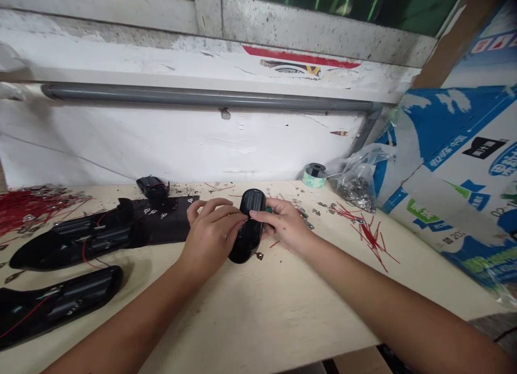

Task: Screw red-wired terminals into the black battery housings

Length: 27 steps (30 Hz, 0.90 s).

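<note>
The left hand (210, 237) and right hand (285, 223) hold a black plastic housing (248, 226) mid-way along the pale wooden bench (258, 309), below a scuffed white wall (181, 142) and grey pipe (202, 97); blue printed cardboard (452, 169) stands right, its lettering unreadable.

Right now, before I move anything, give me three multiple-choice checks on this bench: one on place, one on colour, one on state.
1. Where is the clear plastic bag relative to the tape spool?
A. Left of it
B. Right of it
C. On top of it

2. What colour are the loose wire scraps on the bench?
A. Blue
B. Red
C. Yellow

3. What state is the black plastic casing in?
A. Held by the left hand and right hand
B. Lying untouched on the bench
C. Held by one hand only

Answers:
1 B: the bag sits on the spool's right.
2 B: the scraps show red.
3 A: both hands grip its sides.
</note>
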Available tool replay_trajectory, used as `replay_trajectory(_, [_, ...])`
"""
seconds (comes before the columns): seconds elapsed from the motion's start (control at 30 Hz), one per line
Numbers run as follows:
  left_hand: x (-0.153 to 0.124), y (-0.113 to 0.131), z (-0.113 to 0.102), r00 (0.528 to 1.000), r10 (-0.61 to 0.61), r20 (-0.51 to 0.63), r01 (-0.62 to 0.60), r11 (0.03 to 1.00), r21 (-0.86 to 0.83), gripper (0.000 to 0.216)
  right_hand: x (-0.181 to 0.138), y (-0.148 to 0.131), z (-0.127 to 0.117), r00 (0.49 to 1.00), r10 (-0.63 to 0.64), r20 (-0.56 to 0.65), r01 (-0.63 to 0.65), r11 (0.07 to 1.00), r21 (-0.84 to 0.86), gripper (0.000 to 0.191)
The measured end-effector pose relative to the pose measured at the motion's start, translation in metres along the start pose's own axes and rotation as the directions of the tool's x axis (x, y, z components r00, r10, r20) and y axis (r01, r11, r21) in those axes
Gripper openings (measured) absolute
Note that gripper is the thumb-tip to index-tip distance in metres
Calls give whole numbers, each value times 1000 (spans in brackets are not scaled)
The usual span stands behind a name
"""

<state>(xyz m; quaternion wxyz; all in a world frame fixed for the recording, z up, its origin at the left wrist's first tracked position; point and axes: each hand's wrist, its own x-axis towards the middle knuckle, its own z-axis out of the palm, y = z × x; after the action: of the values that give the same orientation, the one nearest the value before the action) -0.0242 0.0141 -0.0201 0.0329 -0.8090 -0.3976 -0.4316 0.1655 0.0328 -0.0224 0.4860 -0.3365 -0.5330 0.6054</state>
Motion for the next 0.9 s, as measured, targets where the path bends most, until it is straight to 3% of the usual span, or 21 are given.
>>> replay_trajectory(0.3, [2,5,-5,996,89,9,-89,987,132,18,-2,-8,4,996,89,-3,-89,993,79,30])
replay_trajectory(0.9, [1,-2,7,996,57,67,-48,990,-134,16,-1,-7,0,991,130,-36,-122,980,158,28])
